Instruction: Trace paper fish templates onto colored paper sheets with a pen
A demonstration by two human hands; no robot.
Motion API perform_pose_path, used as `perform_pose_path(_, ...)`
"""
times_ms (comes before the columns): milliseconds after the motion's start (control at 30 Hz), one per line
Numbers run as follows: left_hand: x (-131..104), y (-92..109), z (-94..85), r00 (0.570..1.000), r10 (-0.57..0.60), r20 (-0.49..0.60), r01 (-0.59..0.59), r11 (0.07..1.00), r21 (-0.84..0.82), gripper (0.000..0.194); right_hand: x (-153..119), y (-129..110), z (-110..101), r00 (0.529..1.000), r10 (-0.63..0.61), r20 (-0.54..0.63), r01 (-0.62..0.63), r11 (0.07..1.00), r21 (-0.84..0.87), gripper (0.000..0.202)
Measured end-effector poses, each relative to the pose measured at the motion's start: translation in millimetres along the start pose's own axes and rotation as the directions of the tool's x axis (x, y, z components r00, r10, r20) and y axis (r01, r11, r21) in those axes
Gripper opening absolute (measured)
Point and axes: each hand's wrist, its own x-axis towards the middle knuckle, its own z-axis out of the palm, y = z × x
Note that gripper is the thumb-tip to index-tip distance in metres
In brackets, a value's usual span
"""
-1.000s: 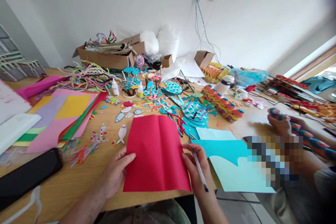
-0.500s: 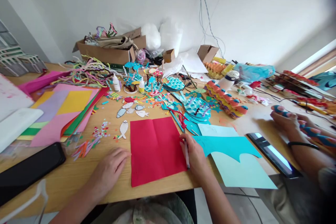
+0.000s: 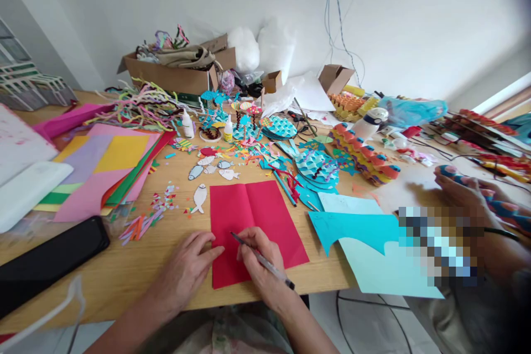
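A sheet of red paper (image 3: 269, 215) with a crease down its middle lies at the front of the wooden table. My right hand (image 3: 260, 274) grips a pen (image 3: 274, 270), its tip over the left half of the sheet. My left hand (image 3: 186, 265) rests at the sheet's lower left edge, thumb and fingers apart, fingertips on the paper. Just beyond the sheet is a white paper fish (image 3: 199, 198), with several more small fish cutouts behind it. A blue pen (image 3: 284, 188) lies along the sheet's far right side.
On the left are stacked coloured papers (image 3: 124, 155) and a black phone (image 3: 53, 265). Cut turquoise paper (image 3: 357, 227) lies on the right. Glue bottles (image 3: 187, 124), scraps and a cardboard box (image 3: 166, 74) stand behind. Another person's hand (image 3: 460, 193) holds a colourful piece at far right.
My right hand has moved left from the sheet's right edge onto the paper, and the pen now points at its left half. My left hand's fingers have spread onto the sheet's edge.
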Motion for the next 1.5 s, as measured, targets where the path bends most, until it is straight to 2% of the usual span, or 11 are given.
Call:
perform_pose_path(133,1,3,-0.5,1.0,0.001,-0.005,-0.001,0.998,0.063,0.037,7,5,8,0.999,0.019,-0.031,-0.016,0.996,0.088,0.007)
perform_pose_path(233,1,4,0.6,1.0,0.008,-0.016,-0.007,0.997,0.08,0.038,8,6,9,1.0,0.004,0.013,-0.005,0.996,0.089,0.01)
perform_pose_path(333,1,4,2.0,1.0,0.001,-0.022,0.001,0.996,0.086,0.04,8,9,10,0.999,0.031,0.04,-0.034,0.998,0.058,0.011)
perform_pose_path(467,0,4,1.5,1.0,-0.012,-0.007,0.013,0.998,0.069,0.041,8,12,11,0.999,0.047,0.006,-0.048,0.998,0.042,0.008)
perform_pose_path(900,-5,4,7.0,0.998,-0.042,-0.038,0.045,0.997,0.062,0.036,10,17,14,0.994,-0.109,-0.021,0.1,0.961,-0.256,0.011)
perform_pose_path(1500,-4,4,5.7,0.999,-0.025,-0.047,0.028,0.998,0.059,0.035,12,17,16,0.994,-0.113,0.012,0.111,0.949,-0.296,0.012)
